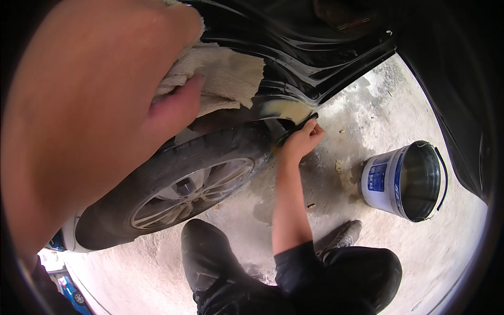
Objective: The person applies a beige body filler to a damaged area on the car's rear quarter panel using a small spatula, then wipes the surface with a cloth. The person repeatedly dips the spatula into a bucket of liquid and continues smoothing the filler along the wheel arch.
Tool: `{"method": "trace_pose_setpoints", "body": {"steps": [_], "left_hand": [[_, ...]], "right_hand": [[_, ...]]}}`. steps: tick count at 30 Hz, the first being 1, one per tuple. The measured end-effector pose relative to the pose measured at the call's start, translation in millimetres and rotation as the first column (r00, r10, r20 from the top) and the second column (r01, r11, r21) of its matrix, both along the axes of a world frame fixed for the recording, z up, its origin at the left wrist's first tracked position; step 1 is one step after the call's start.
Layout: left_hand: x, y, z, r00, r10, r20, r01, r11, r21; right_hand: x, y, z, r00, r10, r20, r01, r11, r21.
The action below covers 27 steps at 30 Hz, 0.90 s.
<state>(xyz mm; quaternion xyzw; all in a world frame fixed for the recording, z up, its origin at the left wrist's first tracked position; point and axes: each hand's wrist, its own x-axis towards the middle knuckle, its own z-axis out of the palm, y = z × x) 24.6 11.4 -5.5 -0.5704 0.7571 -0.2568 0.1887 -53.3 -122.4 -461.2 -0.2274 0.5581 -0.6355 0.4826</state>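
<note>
My left hand (173, 110), large and close at the upper left, is closed on a crumpled off-white cloth (231, 76). The cloth lies against the black car's fender (299, 58), above the wheel. Lower down, my right hand (305, 137) is closed with its fingertips at the fender's bottom corner behind the tyre. A thin black piece (313, 117) shows at these fingers; its kind is unclear, and part of it is hidden by the hand. Just above it, a pale yellow patch (289, 109) stands out on the wet-looking black paint.
Below the cloth is the car's wheel (191, 197), with a dark tyre and grey spokes. A white and blue bucket (380, 181) with a black handle stands to the right on the stained concrete floor (341, 199). My bent knees are at the bottom; a blue car (71, 291) shows lower left.
</note>
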Motion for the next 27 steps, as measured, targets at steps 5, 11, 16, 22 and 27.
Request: {"method": "trace_pose_setpoints", "body": {"steps": [5,11,16,22,27], "left_hand": [[-1,-6,-10,0.986,-0.168,-0.007,0.166,0.978,-0.123],[0,3,1,0.996,0.079,0.029,-0.079,0.997,0.011],[-3,-3,-10,0.996,-0.081,-0.042,0.076,0.990,-0.118],[-25,-4,-7,0.995,0.100,0.007,-0.099,0.990,-0.104],[-15,-4,-5,0.997,0.066,0.032,-0.065,0.997,-0.040]], "right_hand": [[-2,5,22,0.968,-0.079,-0.240,0.046,0.989,-0.138],[4,2,14,0.997,-0.075,-0.018,0.073,0.996,-0.057],[2,3,15,0.994,-0.052,-0.099,0.041,0.993,-0.107],[-2,-3,19,0.998,-0.039,-0.043,0.036,0.997,-0.065],[-1,0,21,0.997,-0.061,-0.040,0.055,0.988,-0.143]]}}
